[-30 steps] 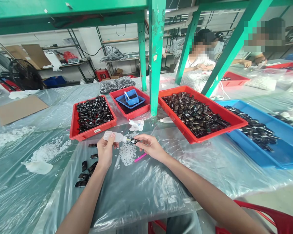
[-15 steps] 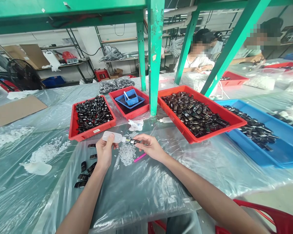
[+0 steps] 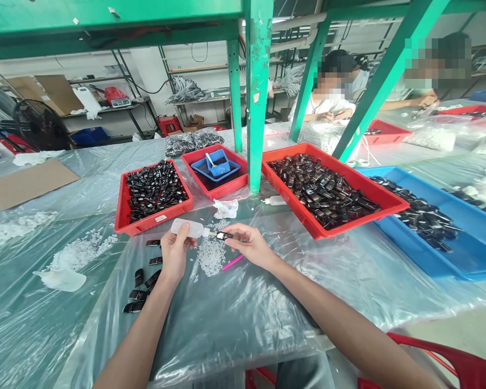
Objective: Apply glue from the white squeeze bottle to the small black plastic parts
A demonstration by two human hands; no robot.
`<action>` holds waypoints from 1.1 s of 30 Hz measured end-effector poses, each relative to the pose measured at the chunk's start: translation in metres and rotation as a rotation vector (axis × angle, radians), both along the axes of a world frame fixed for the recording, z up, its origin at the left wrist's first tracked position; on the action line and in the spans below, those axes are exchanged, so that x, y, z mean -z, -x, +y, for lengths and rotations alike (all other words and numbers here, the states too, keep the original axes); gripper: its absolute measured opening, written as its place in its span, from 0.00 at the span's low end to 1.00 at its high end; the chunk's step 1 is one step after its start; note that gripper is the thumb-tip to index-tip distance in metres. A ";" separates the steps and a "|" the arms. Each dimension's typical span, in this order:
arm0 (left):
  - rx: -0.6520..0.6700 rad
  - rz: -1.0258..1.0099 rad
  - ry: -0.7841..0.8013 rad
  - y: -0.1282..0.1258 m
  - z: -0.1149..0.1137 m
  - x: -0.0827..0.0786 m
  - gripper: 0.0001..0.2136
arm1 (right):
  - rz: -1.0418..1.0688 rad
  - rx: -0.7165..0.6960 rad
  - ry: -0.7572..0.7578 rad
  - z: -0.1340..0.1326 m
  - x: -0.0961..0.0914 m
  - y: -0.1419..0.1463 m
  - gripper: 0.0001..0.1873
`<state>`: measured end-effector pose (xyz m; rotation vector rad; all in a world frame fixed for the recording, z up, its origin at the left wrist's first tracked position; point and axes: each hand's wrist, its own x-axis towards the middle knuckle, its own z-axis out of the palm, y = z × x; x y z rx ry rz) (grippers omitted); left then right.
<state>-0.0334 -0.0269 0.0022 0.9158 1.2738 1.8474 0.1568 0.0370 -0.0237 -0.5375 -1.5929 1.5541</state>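
Observation:
My left hand (image 3: 175,253) is closed around a translucent squeeze bottle (image 3: 191,229), tilted sideways with its thin nozzle pointing right. The nozzle tip meets, or nearly meets, a small black plastic part (image 3: 223,236) with a pale face. Fingertips of my right hand (image 3: 249,243) pinch that part at its right end. Beneath both hands lies a heap of small white pieces (image 3: 211,257). A pink stick-like tool (image 3: 232,263) rests just below my right hand. Several loose black parts (image 3: 138,295) lie left of my left forearm.
Red trays of black parts stand at the left (image 3: 154,215) and right (image 3: 295,208). Between them, a smaller red tray (image 3: 216,193) holds a blue scoop (image 3: 217,165). A blue tray (image 3: 465,259) sits far right. A green post (image 3: 257,108) rises ahead. Two co-workers sit across.
Almost nothing differs. Both hands keep their grips, and the bottle nozzle stays at the black part. The whole view has shifted very slightly.

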 end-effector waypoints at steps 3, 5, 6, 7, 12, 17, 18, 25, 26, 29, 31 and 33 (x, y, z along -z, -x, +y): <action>0.001 -0.015 0.003 0.000 0.001 0.000 0.19 | -0.005 0.007 -0.003 0.000 0.000 0.001 0.15; -0.002 -0.021 0.007 0.001 0.001 0.001 0.19 | -0.016 0.012 -0.006 0.001 0.001 0.001 0.15; -0.004 -0.027 0.011 0.001 0.001 0.001 0.19 | -0.024 0.015 -0.008 0.002 0.001 0.000 0.15; -0.009 -0.036 0.017 0.001 0.002 0.001 0.19 | -0.036 0.018 -0.015 0.004 0.002 -0.001 0.15; -0.046 -0.130 0.021 0.006 0.003 0.001 0.18 | -0.330 0.126 -0.228 0.020 -0.003 -0.022 0.10; -0.100 -0.278 -0.033 0.019 0.007 -0.004 0.16 | -0.749 0.175 -0.483 0.031 -0.013 -0.048 0.09; -0.114 -0.317 -0.048 0.023 0.007 -0.005 0.16 | -0.786 0.173 -0.509 0.032 -0.013 -0.051 0.09; -0.120 -0.599 -0.158 0.065 0.008 -0.009 0.16 | -0.747 0.294 -0.587 0.033 -0.012 -0.045 0.09; -0.134 -0.639 -0.172 0.070 0.007 -0.008 0.15 | -0.716 0.327 -0.596 0.030 -0.013 -0.039 0.09; -0.176 -0.728 -0.210 0.082 0.008 -0.006 0.14 | -0.666 0.302 -0.639 0.015 -0.019 -0.012 0.09; -0.183 -0.763 -0.235 0.086 0.008 -0.006 0.14 | -0.679 0.171 -0.714 0.002 -0.023 0.013 0.07; -0.184 -0.787 -0.244 0.087 0.009 -0.005 0.15 | -0.714 0.063 -0.839 -0.011 -0.025 0.042 0.07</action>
